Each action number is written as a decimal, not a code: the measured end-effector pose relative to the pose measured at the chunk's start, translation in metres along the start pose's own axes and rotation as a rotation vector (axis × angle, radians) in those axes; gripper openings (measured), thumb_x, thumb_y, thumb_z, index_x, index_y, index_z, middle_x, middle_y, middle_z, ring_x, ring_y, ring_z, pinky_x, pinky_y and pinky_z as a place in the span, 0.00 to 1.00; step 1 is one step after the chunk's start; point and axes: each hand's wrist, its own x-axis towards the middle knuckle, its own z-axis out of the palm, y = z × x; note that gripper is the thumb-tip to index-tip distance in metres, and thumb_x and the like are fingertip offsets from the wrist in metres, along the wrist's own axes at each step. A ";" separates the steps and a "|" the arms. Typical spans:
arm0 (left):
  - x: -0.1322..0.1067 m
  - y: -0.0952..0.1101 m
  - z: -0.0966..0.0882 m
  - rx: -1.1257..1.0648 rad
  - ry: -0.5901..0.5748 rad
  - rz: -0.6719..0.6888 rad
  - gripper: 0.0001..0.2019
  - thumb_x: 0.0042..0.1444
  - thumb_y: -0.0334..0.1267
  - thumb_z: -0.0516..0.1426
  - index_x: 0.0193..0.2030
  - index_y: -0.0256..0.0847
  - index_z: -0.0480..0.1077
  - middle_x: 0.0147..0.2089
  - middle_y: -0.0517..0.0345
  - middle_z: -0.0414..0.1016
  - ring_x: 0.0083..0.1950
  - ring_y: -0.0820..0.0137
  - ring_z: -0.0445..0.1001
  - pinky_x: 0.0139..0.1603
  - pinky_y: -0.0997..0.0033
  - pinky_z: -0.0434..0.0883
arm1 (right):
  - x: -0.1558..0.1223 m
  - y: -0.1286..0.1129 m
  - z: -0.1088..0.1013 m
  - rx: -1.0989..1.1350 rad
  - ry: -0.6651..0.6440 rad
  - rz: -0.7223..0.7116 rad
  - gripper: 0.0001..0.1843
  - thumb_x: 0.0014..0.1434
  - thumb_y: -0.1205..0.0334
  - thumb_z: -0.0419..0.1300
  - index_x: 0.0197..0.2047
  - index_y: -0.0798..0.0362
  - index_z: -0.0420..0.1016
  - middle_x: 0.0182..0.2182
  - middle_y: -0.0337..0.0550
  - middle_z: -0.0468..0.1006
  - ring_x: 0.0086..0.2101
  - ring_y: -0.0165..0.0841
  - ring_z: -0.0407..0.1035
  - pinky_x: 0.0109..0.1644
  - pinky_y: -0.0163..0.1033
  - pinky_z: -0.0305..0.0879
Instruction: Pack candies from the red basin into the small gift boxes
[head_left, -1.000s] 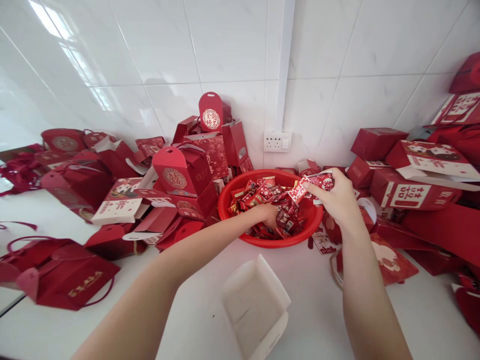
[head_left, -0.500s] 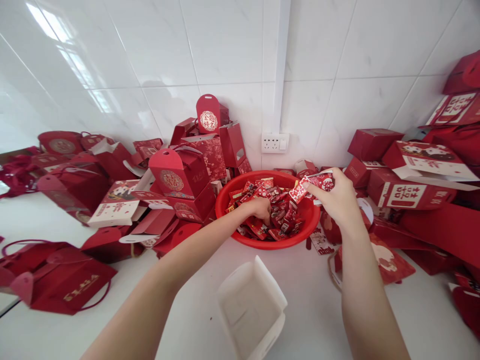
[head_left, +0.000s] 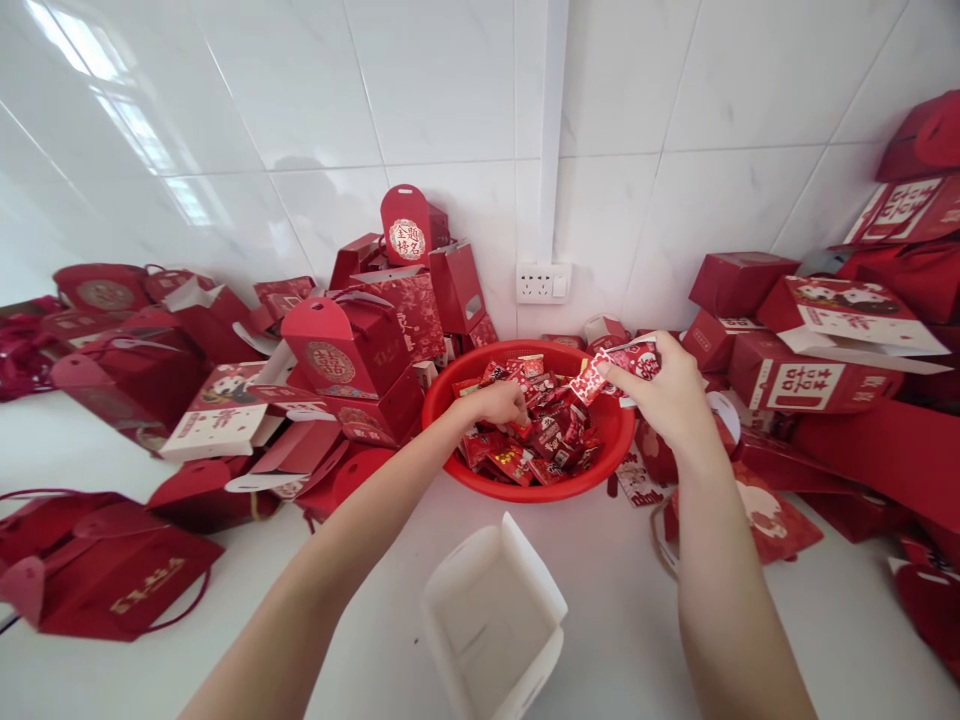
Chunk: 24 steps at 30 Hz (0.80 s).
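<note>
A red plastic basin (head_left: 536, 493) full of small red wrapped candies (head_left: 551, 435) stands against the wall. Over the basin's left half, my left hand (head_left: 501, 402) is among the candies with its fingers curled down and pressed together; what they grip is hidden. My right hand (head_left: 667, 385) is above the basin's right rim, closed around several red-and-white candy packets (head_left: 594, 376) that stick out to the left. In front of the basin, an open box (head_left: 495, 625) with a white inside and nothing in it stands on the white table (head_left: 375, 640).
Red gift boxes (head_left: 349, 350) are stacked at left of the basin, and a red box with a cord handle (head_left: 142, 570) lies at near left. More red boxes (head_left: 817, 380) pile up on the right. A wall socket (head_left: 544, 284) is behind the basin.
My left hand has lifted slightly and shifted left in the basin, and more of its fingers show. The right hand still holds the packets in nearly the same place. The view has shifted slightly.
</note>
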 end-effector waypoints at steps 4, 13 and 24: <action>-0.019 0.000 -0.004 -0.237 0.084 0.063 0.10 0.48 0.40 0.67 0.28 0.36 0.74 0.27 0.59 0.77 0.26 0.73 0.75 0.28 0.76 0.71 | -0.001 -0.003 0.000 0.136 -0.059 0.016 0.21 0.44 0.47 0.72 0.35 0.48 0.71 0.30 0.39 0.77 0.31 0.39 0.71 0.37 0.47 0.72; -0.064 0.001 0.008 -0.381 0.235 0.313 0.20 0.53 0.53 0.65 0.41 0.35 0.80 0.36 0.54 0.81 0.34 0.70 0.75 0.33 0.74 0.72 | -0.007 -0.016 0.002 0.285 -0.158 0.112 0.22 0.41 0.47 0.73 0.35 0.48 0.71 0.31 0.40 0.78 0.32 0.39 0.74 0.27 0.42 0.74; -0.065 -0.013 0.024 -0.705 0.224 0.288 0.22 0.48 0.52 0.69 0.43 0.36 0.82 0.48 0.48 0.82 0.47 0.63 0.78 0.46 0.67 0.76 | -0.011 -0.017 0.006 0.194 -0.280 0.001 0.21 0.44 0.50 0.73 0.35 0.51 0.71 0.29 0.38 0.76 0.31 0.36 0.72 0.28 0.38 0.70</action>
